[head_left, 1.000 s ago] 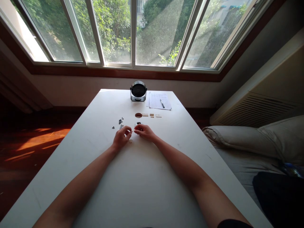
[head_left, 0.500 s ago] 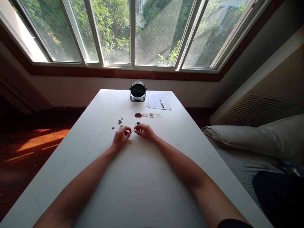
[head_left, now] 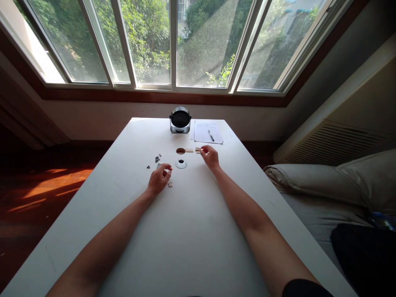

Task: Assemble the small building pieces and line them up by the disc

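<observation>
My left hand (head_left: 159,179) rests low over the white table with thumb and fingertips bent toward each other. Whatever is between them is too small to make out. Right beside it lie small dark pieces (head_left: 157,159), and small light tan pieces (head_left: 170,185) sit just below its fingers. Farther back, my right hand (head_left: 210,157) has its thumb and forefinger drawn together at a cluster of small tan pieces (head_left: 197,150). The fingertips partly cover that cluster, so anything gripped there is hidden. A neat row of tan pieces (head_left: 189,150) lies to its left.
A round hole (head_left: 180,151) opens in the white table (head_left: 185,231), with a ring-shaped cover (head_left: 181,164) in front of it. Behind stand a round black device on a metal stand (head_left: 180,119) and paper sheets (head_left: 206,131) with a pen (head_left: 210,135).
My right hand has left my left hand and moved right and away to the tan pieces. The ring-shaped cover is now uncovered. My left hand has stayed nearly in place.
</observation>
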{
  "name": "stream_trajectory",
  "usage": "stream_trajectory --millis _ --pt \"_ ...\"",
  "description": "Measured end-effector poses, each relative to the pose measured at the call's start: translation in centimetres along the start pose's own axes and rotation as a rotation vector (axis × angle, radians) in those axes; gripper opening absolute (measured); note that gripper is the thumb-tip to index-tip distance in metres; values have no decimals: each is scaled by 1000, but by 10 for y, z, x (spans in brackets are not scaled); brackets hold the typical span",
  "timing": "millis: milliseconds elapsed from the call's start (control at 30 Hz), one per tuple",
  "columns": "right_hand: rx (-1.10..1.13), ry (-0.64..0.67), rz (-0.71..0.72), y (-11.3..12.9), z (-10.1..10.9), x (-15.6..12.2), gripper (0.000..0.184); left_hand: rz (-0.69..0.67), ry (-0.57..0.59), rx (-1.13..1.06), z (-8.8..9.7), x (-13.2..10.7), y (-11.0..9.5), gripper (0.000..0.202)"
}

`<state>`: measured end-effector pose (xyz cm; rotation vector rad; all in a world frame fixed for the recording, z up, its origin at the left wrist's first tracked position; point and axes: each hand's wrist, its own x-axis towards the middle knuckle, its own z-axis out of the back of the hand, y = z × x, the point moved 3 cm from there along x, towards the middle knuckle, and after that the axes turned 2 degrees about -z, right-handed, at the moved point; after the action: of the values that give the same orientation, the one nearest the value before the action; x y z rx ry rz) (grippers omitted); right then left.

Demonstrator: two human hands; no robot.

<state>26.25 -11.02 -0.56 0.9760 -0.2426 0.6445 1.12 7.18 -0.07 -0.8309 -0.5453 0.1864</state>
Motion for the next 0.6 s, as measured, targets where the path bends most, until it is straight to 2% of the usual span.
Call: stream_trajectory --millis 100,233,400,600 --pt "-177 -88 -137 -37 16 14 23 2 5 11 -1 0 0 16" --pt "-272 -72 -244 -68 18 24 21 -4 10 23 -2 0 1 15" --pt "-330 -27 -257 -81 7 33 19 3 21 31 -3 1 2 15" --pt "-357 -13 -260 -88 5 34 19 3 39 44 -3 1 2 15"
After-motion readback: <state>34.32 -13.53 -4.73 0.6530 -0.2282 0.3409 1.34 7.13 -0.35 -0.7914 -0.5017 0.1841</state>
